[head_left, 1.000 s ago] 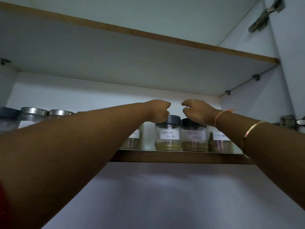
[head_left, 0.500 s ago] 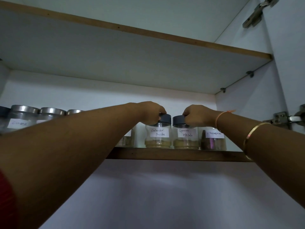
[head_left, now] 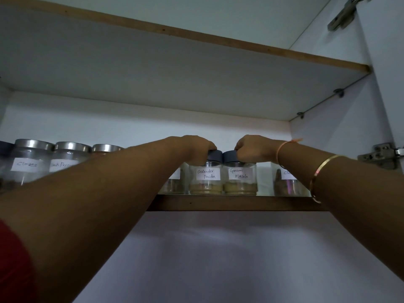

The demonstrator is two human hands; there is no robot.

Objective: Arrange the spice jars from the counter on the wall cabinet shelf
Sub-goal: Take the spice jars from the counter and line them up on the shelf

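Red sleeve fabric (head_left: 13,259) lies nearest the camera, well below and to the left of the Coriander Powder jar (head_left: 206,181). Both bare forearms reach up from there toward that jar. The right one carries a gold bangle (head_left: 317,171) and, nearer the jar, an orange thread (head_left: 282,146) at the wrist.

The left hand (head_left: 194,149) has its fingers curled over the jar's dark lid and grips it from above. Just right of the jar and touching it stands the Garam Masala jar (head_left: 240,181). The right hand (head_left: 253,149) closes round its dark lid in the same way.

Both jars stand upright just behind the wooden front edge of the wall cabinet shelf (head_left: 236,203), directly below them. Further right of the Coriander Powder jar, a jar with a half-hidden label (head_left: 286,182) stands apart, partly behind the right forearm. Just left of it another jar (head_left: 175,184) shows past the left forearm. Well to its left are steel-lidded jars, one marked Cloves (head_left: 28,165). Above it spans the underside of the upper shelf (head_left: 175,73).
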